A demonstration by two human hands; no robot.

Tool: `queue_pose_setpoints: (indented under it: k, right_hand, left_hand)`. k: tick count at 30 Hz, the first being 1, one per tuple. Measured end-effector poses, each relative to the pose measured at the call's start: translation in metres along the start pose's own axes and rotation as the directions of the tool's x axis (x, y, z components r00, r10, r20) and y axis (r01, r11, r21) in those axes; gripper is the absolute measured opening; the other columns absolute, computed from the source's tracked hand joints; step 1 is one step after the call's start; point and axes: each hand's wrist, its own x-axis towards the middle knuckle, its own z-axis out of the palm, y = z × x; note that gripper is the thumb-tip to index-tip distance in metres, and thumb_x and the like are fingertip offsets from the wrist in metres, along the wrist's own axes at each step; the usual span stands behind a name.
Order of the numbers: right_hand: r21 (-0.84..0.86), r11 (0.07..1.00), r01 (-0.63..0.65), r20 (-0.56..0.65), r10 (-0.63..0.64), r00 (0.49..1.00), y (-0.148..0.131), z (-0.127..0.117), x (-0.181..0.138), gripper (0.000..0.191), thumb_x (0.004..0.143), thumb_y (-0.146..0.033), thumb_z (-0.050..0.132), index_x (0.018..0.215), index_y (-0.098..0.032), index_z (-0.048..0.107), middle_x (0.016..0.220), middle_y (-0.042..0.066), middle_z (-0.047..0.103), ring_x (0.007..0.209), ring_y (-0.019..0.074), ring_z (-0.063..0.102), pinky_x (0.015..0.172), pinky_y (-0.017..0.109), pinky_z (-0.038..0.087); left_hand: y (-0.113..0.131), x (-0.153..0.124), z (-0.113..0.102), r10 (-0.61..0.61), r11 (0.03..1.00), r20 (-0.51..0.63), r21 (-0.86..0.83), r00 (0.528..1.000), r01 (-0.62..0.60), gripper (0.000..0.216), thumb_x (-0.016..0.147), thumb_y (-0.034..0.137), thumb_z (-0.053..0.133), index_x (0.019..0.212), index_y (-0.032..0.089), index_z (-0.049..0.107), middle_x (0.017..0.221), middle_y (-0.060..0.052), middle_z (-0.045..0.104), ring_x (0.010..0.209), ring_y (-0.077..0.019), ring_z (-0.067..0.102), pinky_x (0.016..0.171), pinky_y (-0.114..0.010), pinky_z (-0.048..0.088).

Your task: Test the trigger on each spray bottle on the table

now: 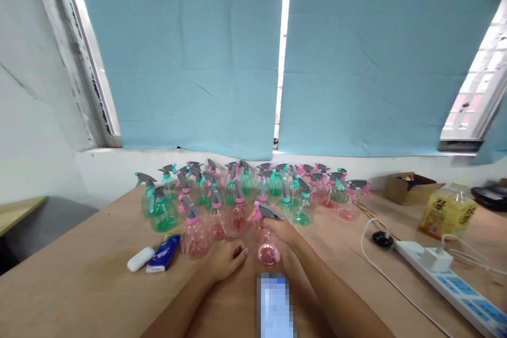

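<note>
My right hand [280, 229] grips a clear pink spray bottle [268, 240] by its upper body, below the grey and pink trigger head. The bottle is tilted, so its round base faces me. Resting on the table, my left hand [224, 260] has curled fingers around a small dark red thing [237, 252], too small to name. Just beyond it stands another pink spray bottle [195, 235]. Behind both hands, several green and pink spray bottles [164, 214] are crowded upright in rows. A phone [276, 306] with a blurred screen lies below my right hand.
A blue packet [163, 253] and a white oval case [141, 259] lie at left. On the right are a white power strip [451, 282] with cables, a black round object [382, 238], a yellow-labelled jug [447, 214] and a cardboard box [410, 190]. A wall and blue curtains [190, 63] stand behind.
</note>
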Motion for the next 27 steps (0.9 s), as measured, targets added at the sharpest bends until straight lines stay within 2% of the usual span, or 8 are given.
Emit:
queue_pose_setpoints:
  k: [4,10,17,24,27]
  right_hand:
    - [-0.029,1.0,-0.007,-0.02,0.007,1.0,0.0009,-0.0001,0.0002,0.028,0.064,-0.011,0.05,0.079,-0.022,0.071,0.077,0.0,0.069,0.07,0.0161,0.058,0.066,0.027,0.047]
    - [0.041,0.998,-0.043,-0.021,0.044,0.999,0.0042,0.0014,0.0001,0.019,0.061,-0.012,0.051,0.068,-0.021,0.067,0.067,-0.001,0.063,0.059,0.0139,0.05,0.055,0.025,0.04]
    - [-0.008,0.999,-0.032,-0.001,0.032,0.999,-0.0047,0.0007,-0.002,0.027,0.062,-0.012,0.05,0.077,-0.022,0.07,0.073,-0.001,0.066,0.062,0.0135,0.051,0.061,0.025,0.043]
    - [0.053,0.998,-0.044,-0.021,0.045,0.999,-0.0021,0.0039,-0.0005,0.019,0.06,-0.014,0.05,0.067,-0.02,0.067,0.066,0.0,0.063,0.06,0.0145,0.051,0.056,0.025,0.04]
    - [0.024,0.999,-0.043,-0.023,0.043,0.999,-0.0053,0.0037,-0.0012,0.024,0.061,-0.014,0.05,0.074,-0.021,0.069,0.068,0.0,0.063,0.061,0.0144,0.051,0.057,0.025,0.04]
  left_hand:
    - [0.0008,-0.0001,-0.0008,-0.009,1.0,0.004,0.002,1.0,0.009,0.031,0.096,0.04,0.045,0.076,0.02,0.058,0.076,-0.002,0.065,0.072,-0.0165,0.058,0.063,-0.026,0.034]
    - [0.0032,-0.0001,-0.0025,-0.008,1.0,-0.004,0.005,1.0,0.008,0.033,0.095,0.04,0.045,0.072,0.02,0.056,0.076,-0.002,0.065,0.072,-0.0169,0.058,0.062,-0.026,0.033]
    - [0.0017,-0.0002,-0.0017,-0.005,1.0,-0.01,0.002,1.0,0.005,0.033,0.095,0.04,0.045,0.072,0.019,0.055,0.076,-0.002,0.064,0.072,-0.0165,0.057,0.063,-0.026,0.033]
    - [0.0022,-0.0002,-0.0014,-0.014,1.0,-0.017,0.012,1.0,0.015,0.033,0.095,0.04,0.046,0.071,0.02,0.056,0.073,-0.001,0.063,0.071,-0.0161,0.056,0.062,-0.026,0.032]
    - [0.002,-0.0001,-0.0019,-0.007,1.0,-0.015,0.015,1.0,0.007,0.032,0.095,0.039,0.046,0.071,0.02,0.056,0.073,-0.001,0.063,0.071,-0.0161,0.057,0.062,-0.026,0.032]
